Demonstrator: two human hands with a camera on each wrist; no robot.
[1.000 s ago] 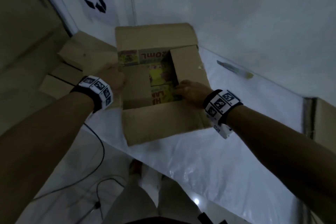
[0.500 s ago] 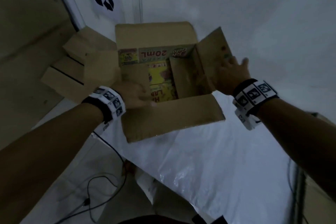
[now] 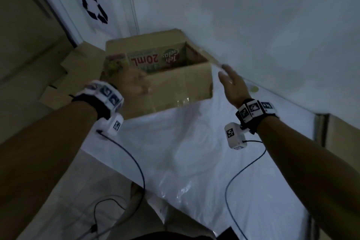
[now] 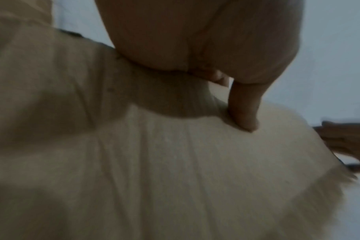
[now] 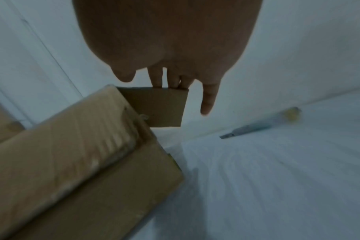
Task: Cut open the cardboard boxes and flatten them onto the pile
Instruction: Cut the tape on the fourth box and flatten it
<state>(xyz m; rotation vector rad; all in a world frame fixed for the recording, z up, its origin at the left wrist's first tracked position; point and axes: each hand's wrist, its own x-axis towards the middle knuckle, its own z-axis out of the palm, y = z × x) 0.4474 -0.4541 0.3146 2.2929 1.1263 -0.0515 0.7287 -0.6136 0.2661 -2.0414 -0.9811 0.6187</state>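
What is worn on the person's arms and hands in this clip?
Both forearms are bare, no sleeves or gloves. The left hand and right hand each have a dark wristband with black-and-white marker tiles, plus a white camera module bearing a square marker under the wrist, trailing a thin dark cable.

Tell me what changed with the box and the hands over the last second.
The cardboard box has been tipped up on its side, opening turned away. The right hand left the inner flap and now touches the side flap; the left hand went from the rim to the wall. The cutter hasn't moved.
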